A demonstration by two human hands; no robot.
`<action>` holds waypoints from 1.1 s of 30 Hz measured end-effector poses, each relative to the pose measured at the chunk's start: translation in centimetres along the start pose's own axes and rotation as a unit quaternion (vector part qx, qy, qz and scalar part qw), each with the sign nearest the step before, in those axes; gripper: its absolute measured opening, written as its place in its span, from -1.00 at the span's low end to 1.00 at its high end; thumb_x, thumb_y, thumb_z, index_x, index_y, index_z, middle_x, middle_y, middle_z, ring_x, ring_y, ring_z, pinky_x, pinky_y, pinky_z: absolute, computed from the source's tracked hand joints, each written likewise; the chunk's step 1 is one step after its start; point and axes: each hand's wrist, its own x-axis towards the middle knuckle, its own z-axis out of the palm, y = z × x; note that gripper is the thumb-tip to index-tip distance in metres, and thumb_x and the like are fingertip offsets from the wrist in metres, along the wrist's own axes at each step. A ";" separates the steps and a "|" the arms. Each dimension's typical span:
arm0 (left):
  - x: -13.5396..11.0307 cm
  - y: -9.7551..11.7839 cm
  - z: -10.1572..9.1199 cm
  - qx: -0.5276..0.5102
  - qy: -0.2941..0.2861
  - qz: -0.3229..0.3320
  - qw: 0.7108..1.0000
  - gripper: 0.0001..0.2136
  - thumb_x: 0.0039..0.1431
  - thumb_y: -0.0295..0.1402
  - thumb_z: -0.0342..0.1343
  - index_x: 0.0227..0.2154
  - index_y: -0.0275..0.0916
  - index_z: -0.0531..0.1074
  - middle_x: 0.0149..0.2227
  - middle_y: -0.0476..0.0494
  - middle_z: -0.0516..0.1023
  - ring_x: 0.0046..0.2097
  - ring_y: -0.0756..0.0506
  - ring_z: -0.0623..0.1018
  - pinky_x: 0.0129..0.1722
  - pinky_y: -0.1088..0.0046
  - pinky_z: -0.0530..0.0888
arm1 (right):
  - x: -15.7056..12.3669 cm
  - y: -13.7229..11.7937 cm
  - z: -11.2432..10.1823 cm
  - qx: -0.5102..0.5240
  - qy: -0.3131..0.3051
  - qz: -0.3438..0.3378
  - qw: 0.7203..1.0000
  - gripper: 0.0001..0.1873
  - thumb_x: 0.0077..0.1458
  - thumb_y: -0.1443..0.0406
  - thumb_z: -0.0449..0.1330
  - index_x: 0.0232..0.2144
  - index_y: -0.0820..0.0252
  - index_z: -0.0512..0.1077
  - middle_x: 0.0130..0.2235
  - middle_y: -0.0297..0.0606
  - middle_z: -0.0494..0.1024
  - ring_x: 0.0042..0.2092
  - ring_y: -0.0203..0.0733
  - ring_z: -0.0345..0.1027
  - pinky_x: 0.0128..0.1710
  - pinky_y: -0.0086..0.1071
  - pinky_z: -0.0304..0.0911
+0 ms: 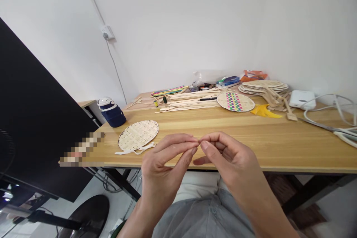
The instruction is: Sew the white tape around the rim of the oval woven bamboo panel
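Two hands (164, 167) at near table edge (292, 167)

Bright, even, soft-shadowed light over white walls (195, 18) and table (251, 137); wide-angle edges bowing; pixelated patch (80, 148) near left.

Grey buttoned shirt (208, 214), pale trousers (195, 187)

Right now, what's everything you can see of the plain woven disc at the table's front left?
The plain woven disc is a pale, straw-coloured oval of flat strips in a tight basket weave, with no colour added. It lies flat on the wooden table near the front edge. At its near rim lie loose pale strips, apparently touching it. The left hand is nearest but apart.
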 end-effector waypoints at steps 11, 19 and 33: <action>-0.2 -0.1 0.0 -0.027 0.008 -0.041 0.999 -0.78 0.07 -0.60 0.24 -0.35 -0.12 0.64 -0.28 -0.03 0.67 -0.20 -0.06 0.62 -0.15 0.49 0.54 | -0.1 -0.2 0.0 -0.030 0.032 0.041 0.998 -0.72 0.00 0.09 0.32 -0.37 0.20 0.53 -0.51 -0.38 0.53 -0.59 -0.34 0.38 -0.53 -0.42 0.41; 0.0 0.1 0.2 -0.101 0.040 -0.147 0.983 -0.86 0.07 -0.52 0.27 -0.41 -0.13 0.65 -0.30 -0.04 0.68 -0.19 -0.06 0.63 -0.14 0.52 0.56 | -0.1 -0.3 0.0 -0.047 0.062 0.022 0.997 -0.77 0.04 0.12 0.30 -0.45 0.17 0.49 -0.59 -0.43 0.41 -0.63 -0.38 0.27 -0.61 -0.48 0.21; 1.4 1.2 0.4 -0.251 0.069 -0.279 0.924 -0.95 0.04 -0.43 0.31 -0.41 -0.17 0.66 -0.36 -0.05 0.70 -0.31 -0.06 0.67 -0.31 0.56 0.62 | 1.2 -0.1 2.7 0.070 0.056 -0.156 0.984 -0.89 0.13 0.33 0.23 -0.46 0.14 0.44 -0.19 -0.29 0.48 -0.09 -0.27 0.42 -0.19 -0.52 0.41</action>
